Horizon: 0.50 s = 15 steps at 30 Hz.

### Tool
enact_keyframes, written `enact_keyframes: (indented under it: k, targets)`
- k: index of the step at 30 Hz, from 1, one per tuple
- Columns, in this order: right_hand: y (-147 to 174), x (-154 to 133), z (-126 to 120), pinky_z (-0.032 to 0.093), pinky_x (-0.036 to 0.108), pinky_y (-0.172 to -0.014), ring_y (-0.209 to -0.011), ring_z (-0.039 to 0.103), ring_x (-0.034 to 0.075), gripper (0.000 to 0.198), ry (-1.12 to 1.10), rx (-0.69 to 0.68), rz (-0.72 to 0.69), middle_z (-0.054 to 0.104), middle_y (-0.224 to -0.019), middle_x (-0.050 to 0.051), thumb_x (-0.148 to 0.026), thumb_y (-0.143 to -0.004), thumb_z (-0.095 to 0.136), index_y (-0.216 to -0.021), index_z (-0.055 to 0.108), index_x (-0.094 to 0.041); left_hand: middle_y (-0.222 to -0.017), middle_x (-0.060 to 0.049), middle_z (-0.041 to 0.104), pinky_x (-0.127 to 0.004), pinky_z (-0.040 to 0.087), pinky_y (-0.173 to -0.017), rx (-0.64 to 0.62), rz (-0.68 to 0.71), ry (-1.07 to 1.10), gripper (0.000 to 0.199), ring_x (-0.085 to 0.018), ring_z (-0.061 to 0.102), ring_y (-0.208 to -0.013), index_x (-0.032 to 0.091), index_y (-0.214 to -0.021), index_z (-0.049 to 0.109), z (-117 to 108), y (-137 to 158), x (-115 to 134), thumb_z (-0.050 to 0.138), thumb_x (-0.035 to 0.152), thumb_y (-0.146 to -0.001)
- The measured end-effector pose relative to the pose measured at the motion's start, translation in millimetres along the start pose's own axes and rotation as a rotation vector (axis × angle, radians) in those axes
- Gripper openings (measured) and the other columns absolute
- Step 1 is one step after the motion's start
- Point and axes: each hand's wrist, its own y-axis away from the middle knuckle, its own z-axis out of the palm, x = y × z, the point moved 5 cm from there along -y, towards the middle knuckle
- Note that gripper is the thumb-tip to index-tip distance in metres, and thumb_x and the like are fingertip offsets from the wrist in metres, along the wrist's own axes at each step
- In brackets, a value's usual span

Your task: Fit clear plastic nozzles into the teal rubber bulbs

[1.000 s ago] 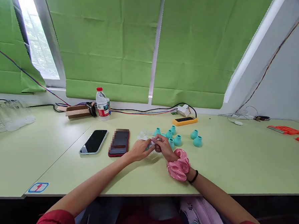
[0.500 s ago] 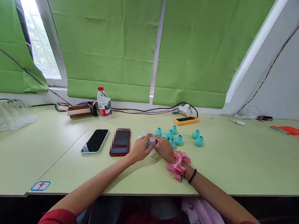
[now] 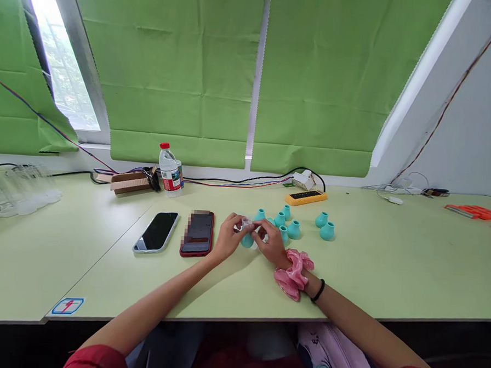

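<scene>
Both hands meet over the middle of the table. My left hand (image 3: 229, 239) is closed, pinching a crumpled piece of clear plastic (image 3: 245, 224). A small teal vase-shaped piece (image 3: 247, 241) hangs just below the fingers, apparently inside or against the plastic. From the other side, my right hand (image 3: 271, 247) pinches the same plastic with thumb and forefinger; the fingers partly hide it. Right behind that hand stand several more teal vase-shaped pieces (image 3: 293, 229), narrow neck upward. Two others, one being a teal piece (image 3: 327, 231), sit farther right.
Left of my hands lie a red-cased phone (image 3: 197, 233) and a pale-cased phone (image 3: 156, 232). Along the back are a water bottle (image 3: 171, 172), a cardboard box (image 3: 131, 183), a yellow-edged power strip (image 3: 306, 198) and cables. Orange items (image 3: 476, 211) lie far right; clear plastic (image 3: 18, 191) far left.
My fingers have shifted on the plastic, and both hands are turned slightly more upright. More of the teal piece below them now shows. The things on the table have stayed put.
</scene>
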Motion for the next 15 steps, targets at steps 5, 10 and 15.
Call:
enact_keyframes:
  k: [5,10,15]
  targets:
    - [0.7,-11.3,-0.2,0.042,0.029,-0.07,-0.078,0.051,0.016,0.022,-0.053,-0.017,-0.063,0.055,-0.087,0.005,-0.027,-0.074,0.049,-0.094,0.049,-0.018,-0.081,-0.003,0.054,-0.024,0.044,-0.064,-0.108,-0.206,0.524,0.032,-0.013,0.052,-0.073,0.014,-0.085,0.055,4.0,-4.4,-6.3,0.055,0.041,-0.068]
    - [1.5,-8.0,-1.2,0.042,0.031,-0.075,-0.083,0.052,0.018,0.02,-0.007,0.082,-0.027,0.056,-0.087,0.007,-0.028,-0.074,0.049,-0.092,0.049,-0.018,-0.082,-0.003,0.055,-0.026,0.047,-0.064,-0.145,-0.355,0.746,0.033,-0.011,0.054,-0.071,0.016,-0.092,0.054,6.8,-2.6,-13.0,0.056,0.039,-0.068]
    - [-2.0,-3.9,-9.3,0.042,0.032,-0.074,-0.081,0.052,0.018,0.02,0.093,0.174,-0.009,0.055,-0.084,0.005,-0.025,-0.07,0.051,-0.088,0.051,-0.018,-0.077,-0.003,0.057,-0.025,0.047,-0.06,0.053,-0.2,0.348,0.033,-0.013,0.054,-0.069,0.017,-0.095,0.055,-6.1,-4.5,-16.2,0.054,0.037,-0.069]
